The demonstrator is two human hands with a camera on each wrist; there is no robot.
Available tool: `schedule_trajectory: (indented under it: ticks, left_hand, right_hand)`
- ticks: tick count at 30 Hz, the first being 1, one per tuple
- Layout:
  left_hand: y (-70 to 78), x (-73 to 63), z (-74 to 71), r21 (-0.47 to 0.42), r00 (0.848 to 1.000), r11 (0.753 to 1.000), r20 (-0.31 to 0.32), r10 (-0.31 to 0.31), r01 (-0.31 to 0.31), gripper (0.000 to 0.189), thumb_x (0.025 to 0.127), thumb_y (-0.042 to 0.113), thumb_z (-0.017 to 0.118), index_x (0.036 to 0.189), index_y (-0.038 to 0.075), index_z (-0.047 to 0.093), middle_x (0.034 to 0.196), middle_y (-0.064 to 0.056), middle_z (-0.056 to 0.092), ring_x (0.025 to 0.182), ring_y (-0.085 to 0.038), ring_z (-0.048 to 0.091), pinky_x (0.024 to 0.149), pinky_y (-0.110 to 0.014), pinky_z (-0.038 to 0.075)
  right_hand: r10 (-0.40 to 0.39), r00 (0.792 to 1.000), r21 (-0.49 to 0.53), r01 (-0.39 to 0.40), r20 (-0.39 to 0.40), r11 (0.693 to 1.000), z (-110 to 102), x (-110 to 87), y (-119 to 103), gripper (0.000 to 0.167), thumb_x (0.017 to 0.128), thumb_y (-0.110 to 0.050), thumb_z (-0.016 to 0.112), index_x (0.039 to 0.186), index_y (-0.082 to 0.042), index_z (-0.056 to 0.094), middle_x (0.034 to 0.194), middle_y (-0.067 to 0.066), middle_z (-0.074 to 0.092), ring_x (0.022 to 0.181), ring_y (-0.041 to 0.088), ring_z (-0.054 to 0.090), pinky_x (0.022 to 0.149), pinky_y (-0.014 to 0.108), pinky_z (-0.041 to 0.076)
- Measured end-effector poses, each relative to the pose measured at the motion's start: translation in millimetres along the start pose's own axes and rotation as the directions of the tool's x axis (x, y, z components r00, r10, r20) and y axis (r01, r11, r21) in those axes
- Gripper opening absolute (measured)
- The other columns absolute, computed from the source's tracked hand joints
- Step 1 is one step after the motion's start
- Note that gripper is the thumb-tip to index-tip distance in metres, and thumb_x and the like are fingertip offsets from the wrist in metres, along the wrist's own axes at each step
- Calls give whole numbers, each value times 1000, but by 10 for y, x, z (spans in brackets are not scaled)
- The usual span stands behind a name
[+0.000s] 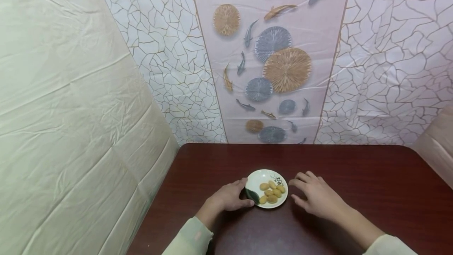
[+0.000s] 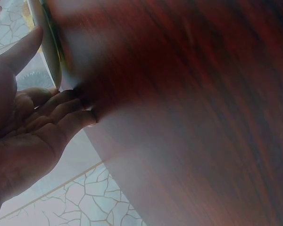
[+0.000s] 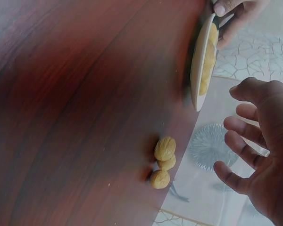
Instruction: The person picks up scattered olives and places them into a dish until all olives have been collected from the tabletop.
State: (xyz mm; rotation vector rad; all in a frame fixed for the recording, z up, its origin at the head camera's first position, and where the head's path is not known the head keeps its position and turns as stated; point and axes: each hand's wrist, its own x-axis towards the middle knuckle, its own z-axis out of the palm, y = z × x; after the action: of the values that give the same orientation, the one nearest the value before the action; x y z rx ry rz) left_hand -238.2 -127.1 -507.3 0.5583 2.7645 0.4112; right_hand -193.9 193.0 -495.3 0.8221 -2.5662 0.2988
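Note:
A small white plate [image 1: 257, 178] with a dark green leaf and a dark sprig printed on it holds several yellow-brown, wrinkled, walnut-like nuts [image 1: 272, 198]. At its left rim my left hand [image 1: 228, 197] holds the edge, with the thumb near the front and the fingers farther back. To the right of the plate, my right hand [image 1: 316, 196] hovers with fingers spread and slightly bent, apart from the rim and holding nothing. Three more of these nuts [image 3: 164, 149] lie close together on the table in the right wrist view; in the head view the right hand hides them.
The dark red-brown wooden table [image 1: 212, 160] has a glossy top. Behind its far edge hangs a patterned cloth [image 1: 262, 62] with fish and round motifs. A pale creased fabric wall [image 1: 70, 109] rises along the left side.

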Motion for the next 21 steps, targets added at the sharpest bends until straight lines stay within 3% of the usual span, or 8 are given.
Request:
schedule_trajectory:
  ticks: [21]
  left_hand:
    - [21, 5, -45, -14, 1000, 1000, 23, -13, 13, 96, 100, 57, 78, 174, 13, 35, 175, -10, 47, 159, -30, 50, 129, -47, 45]
  right_hand:
    - [64, 998, -1, -64, 2, 998, -5, -197, 374, 31, 82, -19, 93, 110, -18, 79, 104, -5, 68, 92, 19, 60, 65, 40, 49]
